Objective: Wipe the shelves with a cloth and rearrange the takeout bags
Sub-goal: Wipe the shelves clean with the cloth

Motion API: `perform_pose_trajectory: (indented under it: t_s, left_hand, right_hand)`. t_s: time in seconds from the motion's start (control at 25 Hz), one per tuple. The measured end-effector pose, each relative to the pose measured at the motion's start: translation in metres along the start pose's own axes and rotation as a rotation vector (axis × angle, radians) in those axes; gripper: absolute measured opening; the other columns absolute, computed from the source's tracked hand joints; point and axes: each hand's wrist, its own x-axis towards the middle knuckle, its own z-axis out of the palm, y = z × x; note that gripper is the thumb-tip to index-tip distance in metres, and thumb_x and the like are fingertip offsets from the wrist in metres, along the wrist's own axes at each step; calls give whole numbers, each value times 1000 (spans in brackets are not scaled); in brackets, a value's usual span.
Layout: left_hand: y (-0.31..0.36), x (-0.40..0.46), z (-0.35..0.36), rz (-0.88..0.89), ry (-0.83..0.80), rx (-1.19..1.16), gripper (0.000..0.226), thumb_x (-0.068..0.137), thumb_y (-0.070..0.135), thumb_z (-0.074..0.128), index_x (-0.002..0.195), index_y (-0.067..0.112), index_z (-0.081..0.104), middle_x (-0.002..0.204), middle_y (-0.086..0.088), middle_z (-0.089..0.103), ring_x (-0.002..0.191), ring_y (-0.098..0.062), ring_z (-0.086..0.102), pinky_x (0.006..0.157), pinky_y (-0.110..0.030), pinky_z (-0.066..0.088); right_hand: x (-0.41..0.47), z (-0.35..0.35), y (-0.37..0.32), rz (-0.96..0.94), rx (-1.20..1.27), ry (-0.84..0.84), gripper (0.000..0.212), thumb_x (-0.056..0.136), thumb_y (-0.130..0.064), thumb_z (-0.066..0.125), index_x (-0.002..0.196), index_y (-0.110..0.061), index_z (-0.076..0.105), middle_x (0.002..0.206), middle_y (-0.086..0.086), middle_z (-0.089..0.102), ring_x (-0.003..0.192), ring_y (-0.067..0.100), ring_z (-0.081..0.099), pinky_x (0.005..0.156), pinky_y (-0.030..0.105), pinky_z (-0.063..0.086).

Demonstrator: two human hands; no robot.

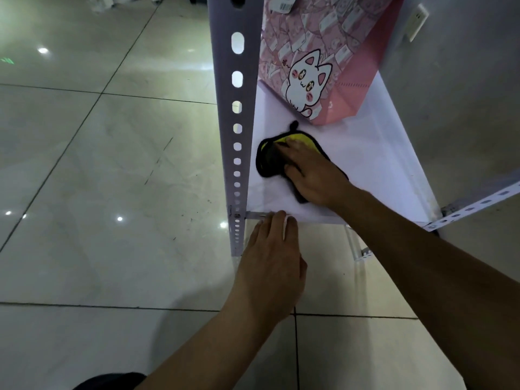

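A black cloth with a yellow face (pixel 270 156) lies on the white shelf board (pixel 365 170). My right hand (pixel 312 175) presses flat on the cloth, fingers straight and pointing toward the left post. My left hand (pixel 271 257) rests on the shelf's front edge near its left corner, fingers extended over the rim. A pink takeout bag with a white cartoon cat (pixel 318 60) stands upright at the back of the same shelf, just beyond the cloth and apart from it.
A white perforated upright post (pixel 233 122) stands at the shelf's left front corner. Another perforated rail (pixel 475 205) runs off at the right. A grey wall (pixel 464 94) with a socket plate lies behind the shelf. Glossy tiled floor (pixel 98 164) spreads to the left and below.
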Motion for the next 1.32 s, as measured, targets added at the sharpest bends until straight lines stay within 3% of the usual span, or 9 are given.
perform_pose_trajectory:
  t_s: [0.16, 0.28, 0.4, 0.52, 0.72, 0.92, 1.12, 1.32]
  left_hand:
    - [-2, -6, 3, 21, -20, 79, 68, 102, 33, 36, 157, 8, 5, 165, -13, 5, 153, -26, 6, 124, -39, 11]
    - [0, -4, 2, 20, 6, 114, 65, 103, 30, 37, 157, 8, 9, 165, -12, 9, 153, -25, 5, 122, -35, 7]
    - [5, -1, 0, 27, -20, 134, 62, 100, 31, 41, 155, 9, 20, 162, -16, 15, 152, -30, 11, 120, -38, 19]
    - [9, -1, 2, 25, -69, 170, 55, 98, 36, 44, 148, 14, 37, 160, -17, 15, 151, -34, 13, 117, -40, 30]
    - [7, 3, 3, -3, -55, 195, 48, 97, 31, 44, 143, 17, 46, 161, -14, 19, 149, -28, 21, 115, -35, 30]
    - [6, 3, -2, 31, -32, 223, 41, 85, 30, 58, 120, 11, 64, 146, -22, 43, 138, -39, 38, 111, -45, 36]
    - [8, 2, -2, 21, -59, 251, 40, 90, 40, 45, 122, 19, 57, 153, -17, 28, 148, -34, 18, 119, -42, 26]
    - [10, 2, -2, 12, -30, 225, 36, 88, 36, 49, 115, 15, 63, 148, -20, 37, 144, -37, 29, 113, -44, 34]
  right_hand:
    - [-22, 7, -7, -147, -9, -83, 47, 104, -15, 47, 151, -13, 45, 159, 8, 40, 148, 22, 33, 124, 34, 22]
    - [10, 7, -9, -16, -34, -36, 49, 107, -20, 42, 155, -12, 36, 164, 9, 30, 152, 23, 25, 125, 32, 14]
    - [7, 15, -21, -60, -89, -7, 50, 106, -21, 43, 155, -12, 38, 162, 10, 33, 151, 25, 27, 125, 32, 14]
    - [0, 18, -21, -155, -44, -74, 48, 105, -19, 46, 153, -14, 43, 162, 7, 36, 149, 21, 28, 122, 24, 12]
    - [30, 12, -15, 41, -21, -22, 51, 108, -25, 40, 158, -15, 31, 166, 6, 26, 153, 22, 21, 124, 31, 12]
    - [-58, 0, 17, -33, 6, 61, 46, 102, -14, 49, 147, -4, 49, 154, 15, 46, 145, 28, 38, 124, 37, 21]
    - [-61, -41, 90, 291, -39, 128, 48, 105, -16, 45, 152, -12, 41, 160, 12, 36, 150, 26, 28, 122, 40, 22]
    - [-78, -28, 74, 256, -44, 158, 48, 104, -19, 47, 152, -13, 43, 158, 11, 39, 149, 27, 31, 124, 38, 22]
